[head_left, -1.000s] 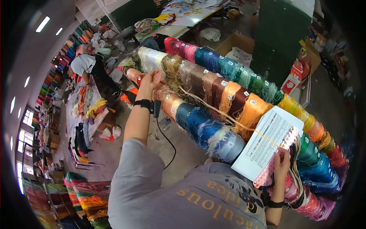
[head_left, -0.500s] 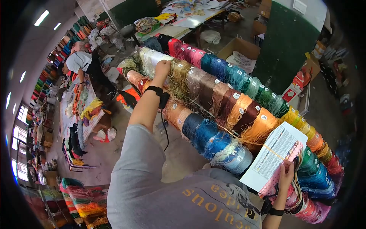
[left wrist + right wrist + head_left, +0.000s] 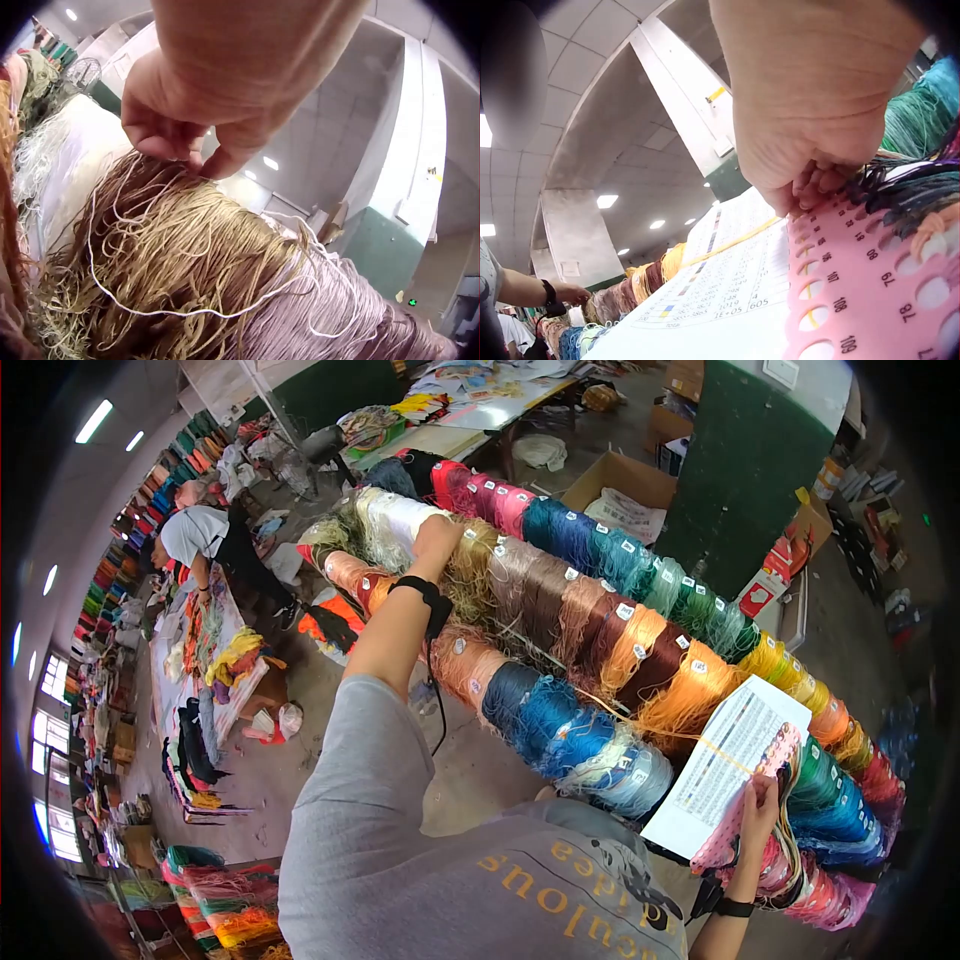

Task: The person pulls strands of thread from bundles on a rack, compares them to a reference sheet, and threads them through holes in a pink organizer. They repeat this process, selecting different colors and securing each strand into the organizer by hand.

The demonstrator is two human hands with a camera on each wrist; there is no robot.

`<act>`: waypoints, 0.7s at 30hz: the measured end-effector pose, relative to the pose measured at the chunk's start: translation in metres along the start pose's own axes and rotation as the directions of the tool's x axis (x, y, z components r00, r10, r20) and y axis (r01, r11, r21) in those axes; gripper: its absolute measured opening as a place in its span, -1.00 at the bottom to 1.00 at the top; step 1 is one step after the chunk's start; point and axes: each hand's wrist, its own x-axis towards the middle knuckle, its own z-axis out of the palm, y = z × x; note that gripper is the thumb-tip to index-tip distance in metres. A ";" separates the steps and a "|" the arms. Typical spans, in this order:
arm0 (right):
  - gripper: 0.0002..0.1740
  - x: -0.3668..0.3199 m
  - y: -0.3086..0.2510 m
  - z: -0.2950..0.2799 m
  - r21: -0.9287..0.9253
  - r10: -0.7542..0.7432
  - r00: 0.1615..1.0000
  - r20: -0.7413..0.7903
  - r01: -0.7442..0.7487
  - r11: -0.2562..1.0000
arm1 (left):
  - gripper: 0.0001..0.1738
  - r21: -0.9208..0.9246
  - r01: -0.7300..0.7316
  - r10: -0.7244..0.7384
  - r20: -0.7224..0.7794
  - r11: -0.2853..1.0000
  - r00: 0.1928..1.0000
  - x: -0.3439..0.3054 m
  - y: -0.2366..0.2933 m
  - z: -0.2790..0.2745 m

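My left hand is at the top of a tan-gold thread bundle on the middle rack, between white and mauve bundles. Its thumb and curled fingers pinch strands at the crest. A loose white strand loops across the tan thread. My right hand grips a pink card with numbered holes, its fingers curled at the card. Dark and coloured threads hang from the card's far side. Under the card lies a printed paper chart, crossed by a yellow-orange strand.
Long racks of labelled thread bundles run diagonally, blue nearest and green behind. A green-and-white pillar and a cardboard box stand beyond. Another person bends over a cluttered table at left.
My left hand has moved from over the peach thread to the tan bundle, and its fingers have closed on strands there. The right hand stays at the pink card.
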 end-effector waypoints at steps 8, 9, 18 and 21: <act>-0.88 0.000 -0.001 0.002 0.004 0.020 1.000 -0.007 -0.020 1.000 | -0.80 -0.724 0.466 -0.217 0.416 0.508 0.883 0.032 -0.047 -0.025; -0.88 0.000 0.001 0.002 0.005 0.017 1.000 -0.002 -0.017 1.000 | -0.81 -0.775 0.562 -0.234 0.512 0.290 0.827 0.034 -0.056 -0.032; -0.90 0.001 0.008 0.000 0.004 0.027 1.000 -0.002 -0.027 1.000 | -0.89 -0.740 0.444 0.139 0.438 -0.506 0.888 0.025 -0.135 -0.127; -0.91 0.001 0.004 -0.001 -0.009 0.001 1.000 -0.001 -0.001 1.000 | -0.81 -0.762 0.357 0.107 0.358 -0.540 0.928 0.026 -0.207 -0.169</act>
